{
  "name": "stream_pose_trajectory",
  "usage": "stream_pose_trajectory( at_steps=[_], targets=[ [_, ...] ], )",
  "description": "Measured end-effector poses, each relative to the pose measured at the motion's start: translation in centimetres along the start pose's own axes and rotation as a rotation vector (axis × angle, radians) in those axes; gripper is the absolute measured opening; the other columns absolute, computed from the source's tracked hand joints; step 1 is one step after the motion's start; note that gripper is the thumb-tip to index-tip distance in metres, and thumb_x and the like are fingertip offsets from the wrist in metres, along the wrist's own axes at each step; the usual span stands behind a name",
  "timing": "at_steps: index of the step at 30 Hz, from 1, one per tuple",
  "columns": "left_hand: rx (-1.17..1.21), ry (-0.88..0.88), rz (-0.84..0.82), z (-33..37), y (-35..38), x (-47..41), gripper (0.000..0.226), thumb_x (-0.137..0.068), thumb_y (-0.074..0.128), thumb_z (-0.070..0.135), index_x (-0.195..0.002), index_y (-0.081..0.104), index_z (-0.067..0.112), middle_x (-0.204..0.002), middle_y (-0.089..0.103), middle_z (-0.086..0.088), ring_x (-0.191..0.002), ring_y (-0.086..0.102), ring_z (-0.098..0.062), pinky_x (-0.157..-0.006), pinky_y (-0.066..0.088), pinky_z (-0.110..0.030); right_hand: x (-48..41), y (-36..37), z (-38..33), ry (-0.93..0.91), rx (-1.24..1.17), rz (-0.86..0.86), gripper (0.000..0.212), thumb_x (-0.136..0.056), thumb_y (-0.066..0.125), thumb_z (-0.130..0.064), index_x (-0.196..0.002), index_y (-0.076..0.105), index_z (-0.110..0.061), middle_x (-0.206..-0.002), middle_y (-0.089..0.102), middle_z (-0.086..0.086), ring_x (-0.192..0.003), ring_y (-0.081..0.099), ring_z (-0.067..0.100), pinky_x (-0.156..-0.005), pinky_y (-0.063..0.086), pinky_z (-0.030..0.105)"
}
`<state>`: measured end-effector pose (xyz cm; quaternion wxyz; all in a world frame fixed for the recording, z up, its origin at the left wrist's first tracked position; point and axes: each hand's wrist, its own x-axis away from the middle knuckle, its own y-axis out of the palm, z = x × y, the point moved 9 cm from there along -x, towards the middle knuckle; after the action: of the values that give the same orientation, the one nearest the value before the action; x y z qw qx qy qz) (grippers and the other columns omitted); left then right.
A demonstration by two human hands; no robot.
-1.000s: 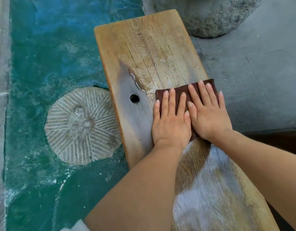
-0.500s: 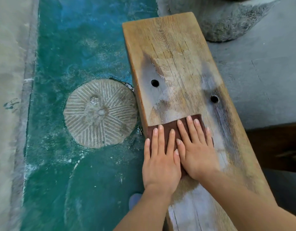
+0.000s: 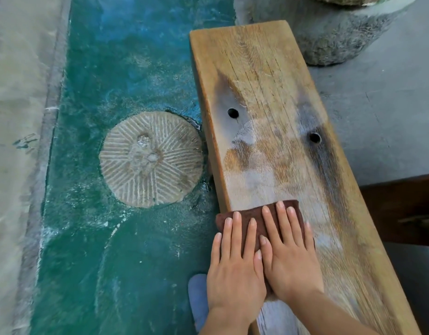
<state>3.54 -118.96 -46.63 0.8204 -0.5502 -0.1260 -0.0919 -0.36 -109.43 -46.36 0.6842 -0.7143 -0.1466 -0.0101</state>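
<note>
A long wooden plank (image 3: 269,93) runs from the top centre to the bottom right, with two round holes and damp grey streaks on its top. A folded dark brown cloth (image 3: 251,213) lies flat on the plank near its left edge. My left hand (image 3: 232,264) presses on the cloth with straight fingers. Beside it my right hand (image 3: 289,250) also presses flat on the cloth, its thumb side touching the left hand.
A round grooved millstone (image 3: 150,158) is set in the teal painted floor (image 3: 107,262), close to the plank's left edge. A rough stone block (image 3: 334,39) stands at the top right on grey paving (image 3: 382,112). A blue shoe tip (image 3: 197,296) shows beside the plank.
Both hands have slid the cloth toward me along the plank, leaving a damp stretch and uncovering the right-hand hole.
</note>
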Motion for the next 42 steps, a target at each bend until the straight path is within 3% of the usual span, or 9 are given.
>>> stream_pose_trajectory(
  at_steps=[4,10,14,16,27,42],
  targets=[
    [-0.001,-0.029,0.028,-0.4,-1.1,-2.6,0.053,-0.095,0.026,0.034,-0.144,0.037,0.017,-0.153,0.028,-0.011,-0.141,0.025,-0.026,-0.107,0.022,-0.043,-2.5,-0.3,-0.2,-0.006,0.014,-0.001,0.055,-0.097,0.018,-0.038,-0.149,0.021,-0.019,-0.155,0.019,0.008,-0.144,0.012,0.022,-0.113,0.009,0.044],
    [-0.049,-0.058,0.087,-1.4,-3.5,-9.0,0.054,-0.097,0.014,0.035,-0.149,0.018,0.020,-0.157,0.010,-0.010,-0.145,0.006,-0.024,-0.117,0.016,-0.047,-9.9,-1.1,-0.5,-0.047,0.019,-0.017,0.055,-0.096,0.006,-0.042,-0.149,-0.001,-0.028,-0.158,-0.005,0.000,-0.145,-0.009,0.016,-0.116,-0.009,0.038],
    [-0.061,-0.038,0.080,-2.4,-4.7,-13.9,0.056,-0.094,-0.008,0.038,-0.147,-0.017,0.023,-0.154,-0.025,-0.007,-0.141,-0.029,-0.021,-0.117,-0.011,-0.043,-15.2,-2.0,-1.2,-0.062,0.013,0.001,0.055,-0.095,0.002,-0.043,-0.148,-0.007,-0.030,-0.156,-0.012,-0.002,-0.143,-0.016,0.013,-0.115,-0.014,0.037],
    [-0.071,-0.039,0.092,-2.9,-5.9,-16.5,0.055,-0.093,-0.012,0.038,-0.144,-0.025,0.023,-0.151,-0.034,-0.006,-0.137,-0.037,-0.019,-0.115,-0.017,-0.041,-18.1,-2.7,-1.5,-0.066,0.003,0.019,0.056,-0.094,0.001,-0.044,-0.148,-0.007,-0.030,-0.155,-0.013,-0.003,-0.143,-0.017,0.012,-0.115,-0.015,0.036],
    [-0.059,-0.111,0.170,-5.6,-11.6,-29.6,0.052,-0.098,-0.001,0.037,-0.144,-0.022,0.026,-0.152,-0.030,-0.004,-0.135,-0.037,-0.016,-0.113,-0.020,-0.038,-32.5,-5.5,-3.3,-0.114,-0.032,0.050,0.055,-0.094,0.002,-0.043,-0.145,-0.013,-0.031,-0.152,-0.019,-0.004,-0.144,-0.018,0.014,-0.115,-0.013,0.039],
    [-0.076,-0.106,0.280,-8.9,-17.8,-44.7,0.055,-0.099,0.007,0.038,-0.152,-0.003,0.026,-0.160,-0.012,-0.007,-0.146,-0.015,-0.019,-0.117,-0.012,-0.039,-48.6,-9.1,-5.3,-0.103,-0.044,0.101,0.055,-0.098,0.014,-0.042,-0.150,0.001,-0.033,-0.160,-0.006,-0.002,-0.146,-0.010,0.015,-0.116,-0.010,0.041]
  ],
)
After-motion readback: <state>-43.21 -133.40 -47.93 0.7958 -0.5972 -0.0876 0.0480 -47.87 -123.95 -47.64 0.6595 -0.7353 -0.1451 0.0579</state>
